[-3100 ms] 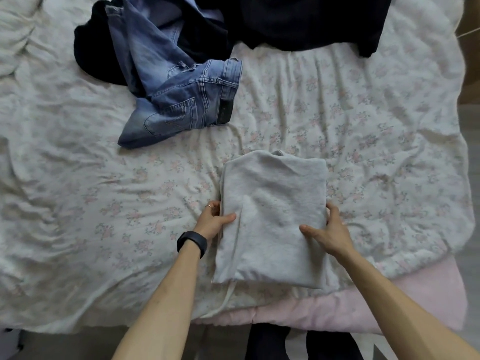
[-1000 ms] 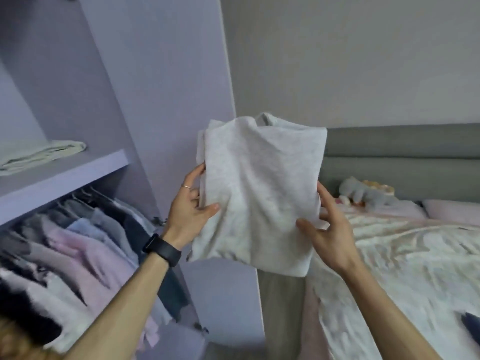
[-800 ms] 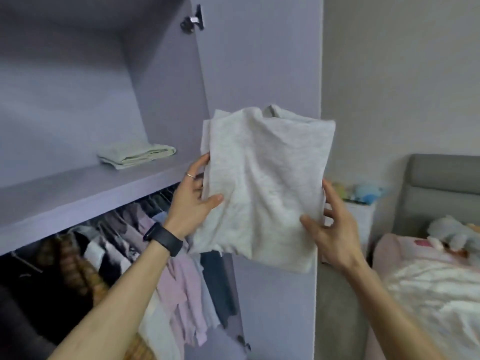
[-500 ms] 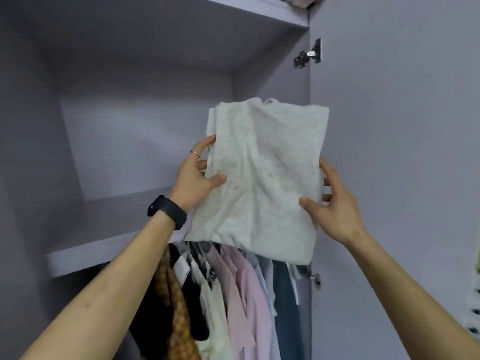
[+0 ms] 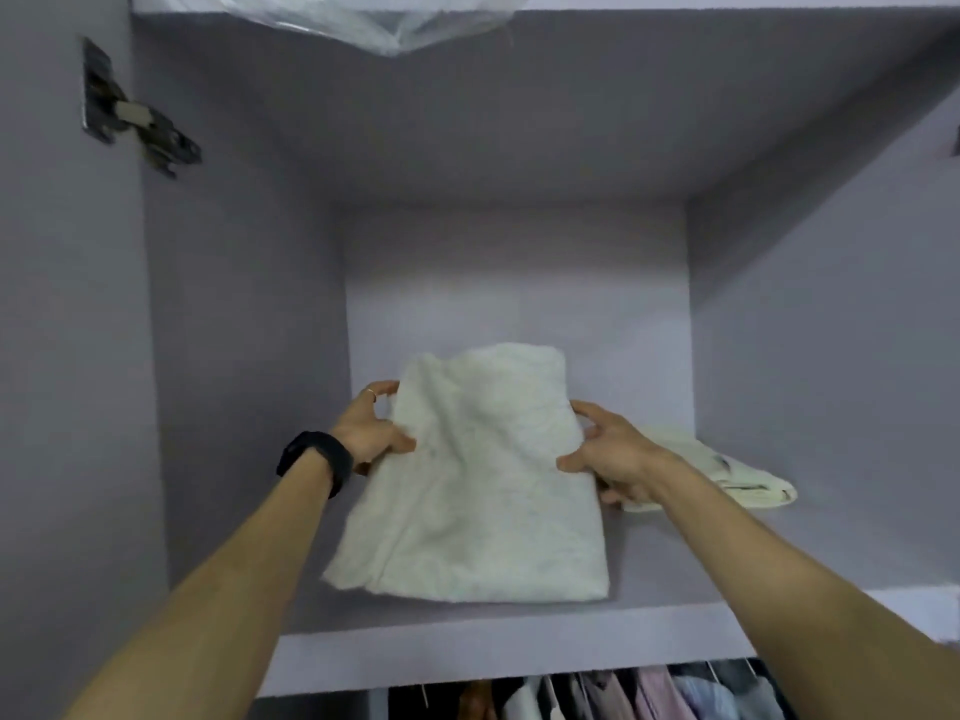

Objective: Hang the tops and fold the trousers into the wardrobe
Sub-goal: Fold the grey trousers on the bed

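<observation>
**Both hands hold a folded garment at the wardrobe shelf**

Head camera: the left hand [image 5: 371, 433] grips the left edge of the folded pale garment [image 5: 483, 485], thumb curled over the top and fingers tucked behind the cloth. The right hand [image 5: 610, 454] grips the right edge the same way, thumb pressed on top and fingers bent underneath. Both hands are partly closed around the fabric, holding it about halfway along its length.

The garment lies over the shelf [image 5: 519, 652], left of the shelf's middle. Its near edge is down at the board, just behind the shelf's front lip. The far end sits higher, and whether it rests on the board cannot be told.

A black wristband [image 5: 314, 459] sits on the left wrist and a thin ring [image 5: 370, 392] on one left finger.

On the right part of the shelf lies a second folded cream item [image 5: 727, 475], just beside the right hand and partly hidden by that forearm.

Above the shelf, clear plastic wrap [image 5: 374, 18] hangs over the edge of the next board up. Above the shelf to the left, a metal hinge [image 5: 135, 122] is fixed to the side panel. Under the shelf, a row of hanging clothes [image 5: 649, 693] shows along the bottom edge.
</observation>
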`<state>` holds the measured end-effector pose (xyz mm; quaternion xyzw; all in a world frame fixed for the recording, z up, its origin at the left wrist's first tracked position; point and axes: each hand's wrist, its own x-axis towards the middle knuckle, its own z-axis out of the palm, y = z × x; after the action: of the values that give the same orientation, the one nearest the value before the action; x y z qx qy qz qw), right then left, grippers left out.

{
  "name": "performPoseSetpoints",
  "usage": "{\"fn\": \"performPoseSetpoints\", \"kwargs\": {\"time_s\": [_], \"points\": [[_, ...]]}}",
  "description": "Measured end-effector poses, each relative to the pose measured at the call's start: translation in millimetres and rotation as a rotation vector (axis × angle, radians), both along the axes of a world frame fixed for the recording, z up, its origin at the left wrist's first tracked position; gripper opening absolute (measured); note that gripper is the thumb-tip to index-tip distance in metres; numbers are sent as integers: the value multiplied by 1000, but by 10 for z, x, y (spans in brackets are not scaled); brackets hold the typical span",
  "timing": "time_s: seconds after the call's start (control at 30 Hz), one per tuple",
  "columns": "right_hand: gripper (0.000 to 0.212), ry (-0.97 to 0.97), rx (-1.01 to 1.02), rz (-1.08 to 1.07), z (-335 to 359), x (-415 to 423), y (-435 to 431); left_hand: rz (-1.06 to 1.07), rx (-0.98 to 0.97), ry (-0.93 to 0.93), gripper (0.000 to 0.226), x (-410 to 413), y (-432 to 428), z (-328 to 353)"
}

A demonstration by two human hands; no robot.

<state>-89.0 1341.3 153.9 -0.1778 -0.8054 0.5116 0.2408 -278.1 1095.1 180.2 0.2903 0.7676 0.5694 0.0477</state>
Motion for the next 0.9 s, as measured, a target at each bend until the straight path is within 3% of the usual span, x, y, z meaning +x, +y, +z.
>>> {"fn": "performPoseSetpoints", "kwargs": {"time_s": [0.17,0.27,0.33,0.43,0.53,0.67,0.83,0.9], "points": [[49,-229,-64,101,-231,-812,207,161,-238,-12,66,-446,46,-335],[29,-248,192,64,-439,-1087,302,243,-634,54,62,-483,83,-437],[32,-233,311,31,-491,-1129,320,281,-801,131,61,-418,122,-461],[59,-190,351,36,-510,-1071,342,265,-747,280,62,-97,233,-572],[82,-246,291,208,-575,-1079,206,194,-742,304,87,239,342,-876],[83,-318,424,153,-748,-1265,-50,272,-814,297,80,281,340,-1302],[85,-323,415,92,-780,-1635,-304,305,-855,264,88,-139,181,-1282],[85,-333,411,89,-786,-1809,-394,320,-876,246,80,-346,129,-1265]]}}
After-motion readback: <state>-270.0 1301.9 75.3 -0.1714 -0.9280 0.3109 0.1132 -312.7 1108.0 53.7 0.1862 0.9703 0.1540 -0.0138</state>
